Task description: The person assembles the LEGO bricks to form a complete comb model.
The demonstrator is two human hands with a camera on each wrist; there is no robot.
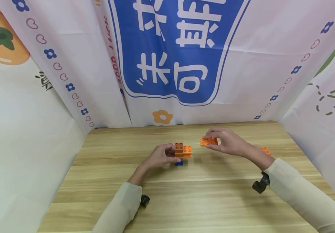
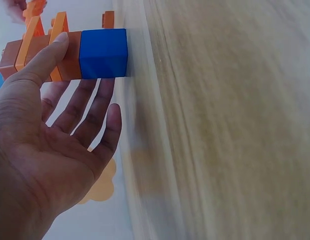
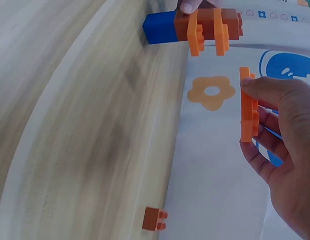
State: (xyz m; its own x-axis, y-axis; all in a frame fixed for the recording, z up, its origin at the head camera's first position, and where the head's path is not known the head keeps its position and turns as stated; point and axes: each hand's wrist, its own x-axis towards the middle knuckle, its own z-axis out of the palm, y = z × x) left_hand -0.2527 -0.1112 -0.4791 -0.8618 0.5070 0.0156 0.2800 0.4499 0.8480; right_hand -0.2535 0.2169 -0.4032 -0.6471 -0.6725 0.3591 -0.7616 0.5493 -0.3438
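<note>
A stack of toy building bricks [image 1: 178,148] stands near the middle of the wooden table. In the left wrist view it has a blue brick [image 2: 103,53] at its base, with brown bricks and thin orange plates alternating above. My left hand [image 1: 162,156] holds the stack from the left, thumb on its near side and fingers behind. To the right, in the air, my right hand [image 1: 224,141] pinches a flat orange studded plate [image 3: 247,105] between thumb and fingers. The plate is apart from the stack, at about the height of its upper part.
A small brown brick [image 3: 151,219] lies on the table to the right; in the head view a studded orange piece [image 1: 266,151] shows behind the right forearm. Printed cloth [image 1: 243,90] hangs along the table's back edge and both sides.
</note>
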